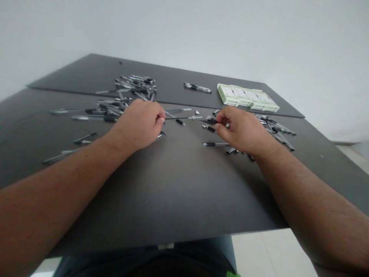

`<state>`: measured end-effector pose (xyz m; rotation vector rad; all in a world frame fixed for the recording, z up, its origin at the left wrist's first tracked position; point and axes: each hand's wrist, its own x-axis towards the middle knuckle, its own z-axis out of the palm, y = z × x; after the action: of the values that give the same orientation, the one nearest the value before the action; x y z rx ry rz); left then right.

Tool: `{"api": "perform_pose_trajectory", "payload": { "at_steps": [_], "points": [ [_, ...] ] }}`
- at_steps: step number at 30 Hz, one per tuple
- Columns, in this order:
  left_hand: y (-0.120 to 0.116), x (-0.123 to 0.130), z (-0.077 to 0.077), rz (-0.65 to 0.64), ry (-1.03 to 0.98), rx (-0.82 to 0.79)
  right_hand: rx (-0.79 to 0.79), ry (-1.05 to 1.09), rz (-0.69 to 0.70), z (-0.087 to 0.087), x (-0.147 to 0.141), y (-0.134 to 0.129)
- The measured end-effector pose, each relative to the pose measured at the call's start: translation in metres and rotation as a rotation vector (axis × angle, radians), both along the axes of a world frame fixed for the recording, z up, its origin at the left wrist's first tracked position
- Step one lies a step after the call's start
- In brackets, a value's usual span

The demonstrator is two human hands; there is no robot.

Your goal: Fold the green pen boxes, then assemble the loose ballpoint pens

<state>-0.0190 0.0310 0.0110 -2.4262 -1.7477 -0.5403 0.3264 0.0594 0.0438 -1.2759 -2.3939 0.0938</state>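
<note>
My left hand (141,121) is closed in a pinch on a thin dark pen refill (175,118). The refill points right, its pale end above the table. Across from it, my right hand (242,129) curls low over a cluster of pen parts, thumb and forefinger close together. A black rubber grip (211,120) lies at those fingertips; what they grasp is partly hidden. Just below is another short black grip (211,129). Between the hands lie a loose black grip (180,122) and a small silvery pen tip (197,112). A pen (215,144) with a black grip rests nearer me.
Many clear and black pens (135,82) are heaped at the back left, with others around my left forearm. Two or three pens (197,88) lie at the back middle. Pale green boxes (248,97) stand behind my right hand. More pens (281,132) lie right. A seam crosses the grey table (173,192).
</note>
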Motion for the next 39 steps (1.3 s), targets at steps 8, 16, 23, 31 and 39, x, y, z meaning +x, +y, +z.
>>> {"api": "perform_pose_trajectory", "payload": {
  "at_steps": [8, 16, 23, 31, 39],
  "points": [
    [-0.0042, -0.0034, 0.0054, 0.055, -0.101, 0.008, -0.03, 0.063, 0.023, 0.0019, 0.0051, 0.0019],
    [-0.0043, -0.0041, 0.0015, -0.003, -0.103, 0.039, -0.02, 0.059, 0.042, 0.0047, 0.0054, 0.0012],
    [-0.0026, -0.005, -0.0011, -0.063, -0.097, 0.081, -0.005, 0.03, 0.03, 0.0056, 0.0057, 0.0002],
    [-0.0022, -0.0052, -0.0013, -0.062, -0.104, 0.053, -0.004, 0.02, 0.044, 0.0052, 0.0062, 0.0003],
    [-0.003, -0.0052, -0.0025, -0.077, -0.069, 0.073, 0.006, 0.009, 0.047, 0.0052, 0.0056, 0.0006]
  ]
}}
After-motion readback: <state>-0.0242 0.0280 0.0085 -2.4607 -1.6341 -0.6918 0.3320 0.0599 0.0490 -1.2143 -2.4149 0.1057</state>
